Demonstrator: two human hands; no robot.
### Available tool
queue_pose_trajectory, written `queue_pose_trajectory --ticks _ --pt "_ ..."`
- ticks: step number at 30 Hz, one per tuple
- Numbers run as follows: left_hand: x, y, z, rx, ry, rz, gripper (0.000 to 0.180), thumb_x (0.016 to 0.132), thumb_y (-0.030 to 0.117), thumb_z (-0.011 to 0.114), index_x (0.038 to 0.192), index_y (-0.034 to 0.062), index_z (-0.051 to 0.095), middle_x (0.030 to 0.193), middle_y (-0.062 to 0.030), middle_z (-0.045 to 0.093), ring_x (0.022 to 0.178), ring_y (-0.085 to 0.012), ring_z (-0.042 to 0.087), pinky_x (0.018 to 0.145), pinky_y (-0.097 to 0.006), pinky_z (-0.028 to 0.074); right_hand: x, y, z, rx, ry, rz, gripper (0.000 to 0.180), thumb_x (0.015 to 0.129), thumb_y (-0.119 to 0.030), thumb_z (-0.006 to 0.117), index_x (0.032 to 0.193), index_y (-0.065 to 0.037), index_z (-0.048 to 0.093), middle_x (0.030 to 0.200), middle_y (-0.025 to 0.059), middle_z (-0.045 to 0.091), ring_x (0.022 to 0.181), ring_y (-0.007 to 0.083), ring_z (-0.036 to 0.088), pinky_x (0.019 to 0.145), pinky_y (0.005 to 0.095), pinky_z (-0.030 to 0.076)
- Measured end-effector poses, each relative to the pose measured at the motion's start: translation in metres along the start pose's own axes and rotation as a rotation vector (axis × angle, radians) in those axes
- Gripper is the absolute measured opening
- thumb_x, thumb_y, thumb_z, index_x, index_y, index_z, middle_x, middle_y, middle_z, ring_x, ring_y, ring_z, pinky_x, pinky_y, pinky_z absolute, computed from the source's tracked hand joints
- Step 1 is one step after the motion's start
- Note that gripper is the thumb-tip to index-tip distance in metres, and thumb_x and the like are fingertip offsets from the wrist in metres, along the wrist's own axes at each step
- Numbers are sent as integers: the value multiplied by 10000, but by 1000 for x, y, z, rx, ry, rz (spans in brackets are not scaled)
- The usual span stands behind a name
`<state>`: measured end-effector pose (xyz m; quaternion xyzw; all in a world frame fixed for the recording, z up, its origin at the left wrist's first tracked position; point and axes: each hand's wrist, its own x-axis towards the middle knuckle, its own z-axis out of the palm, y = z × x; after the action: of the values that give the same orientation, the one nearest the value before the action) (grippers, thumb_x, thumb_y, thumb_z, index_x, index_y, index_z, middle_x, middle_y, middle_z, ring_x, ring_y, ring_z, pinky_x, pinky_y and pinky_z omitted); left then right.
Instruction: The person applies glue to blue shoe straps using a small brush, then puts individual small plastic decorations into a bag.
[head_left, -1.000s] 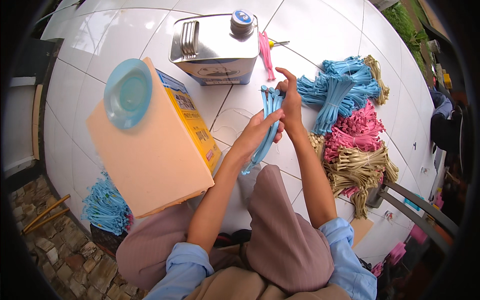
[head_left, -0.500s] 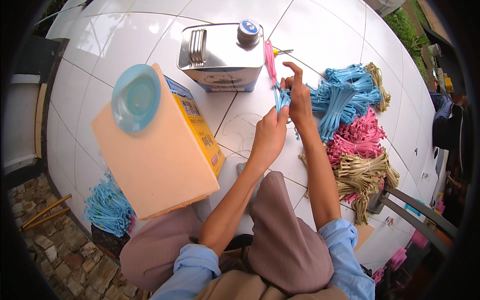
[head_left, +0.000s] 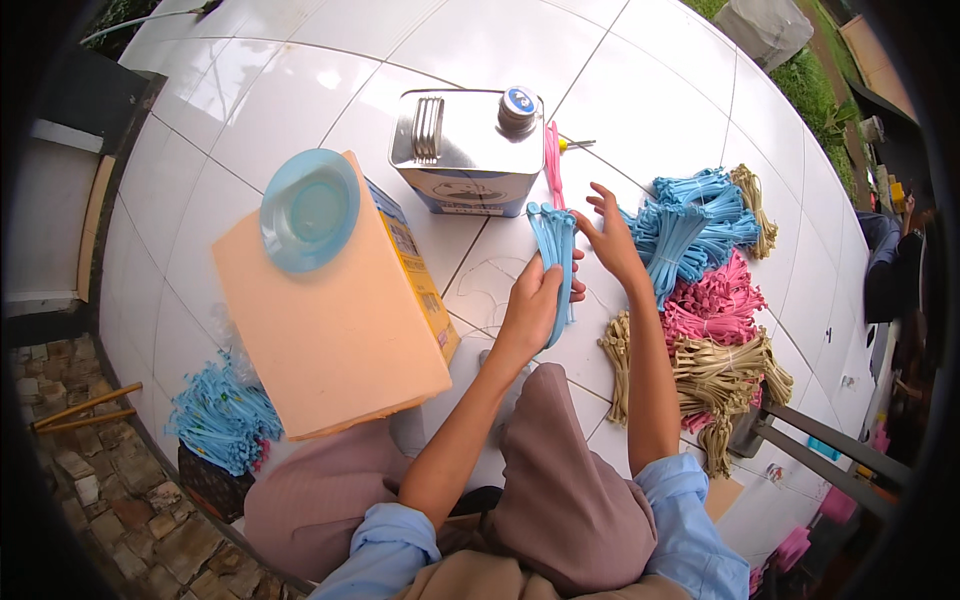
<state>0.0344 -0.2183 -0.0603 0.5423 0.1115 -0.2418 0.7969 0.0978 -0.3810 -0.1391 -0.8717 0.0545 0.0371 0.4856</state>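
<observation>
My left hand is closed around a small bundle of light-blue plastic straps, whose small knobbed ends point up and away from me. Just right of those ends is my right hand, fingers apart; its thumb reaches to the edge of the bundle, and whether it touches cannot be made out. Beyond the bundle, pink straps lie beside a metal can with a round cap. Past them a small yellow-handled tool rests on the tiles.
Tied bundles of blue straps, pink straps and tan straps are heaped on the right. At left, a box with a pale orange board on top bears a blue dish. Loose blue straps are piled beside it.
My left hand has turned and come slightly nearer, so the blue bundle now shows in full. My right hand has drawn back from around the straps, its fingers spreading.
</observation>
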Motion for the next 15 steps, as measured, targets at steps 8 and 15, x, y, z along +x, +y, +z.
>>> queue_pose_trajectory --ticks 8,15 --pt "-52 72 16 -126 27 349 275 944 137 451 1141 -23 557 1139 -82 538 928 -96 554 787 -246 471 -107 -154 -38 765 -104 -19 565 898 -167 567 1354 -64 250 1094 141 534 965 171 558 806 288 495" --pt "-118 174 25 174 -6 589 354 943 265 493 1200 28 546 954 -48 600 831 -75 566 754 -239 467 -133 -261 -54 624 76 -392 626 797 22 644 1318 -25 301 783 59 610 804 108 604 734 229 494"
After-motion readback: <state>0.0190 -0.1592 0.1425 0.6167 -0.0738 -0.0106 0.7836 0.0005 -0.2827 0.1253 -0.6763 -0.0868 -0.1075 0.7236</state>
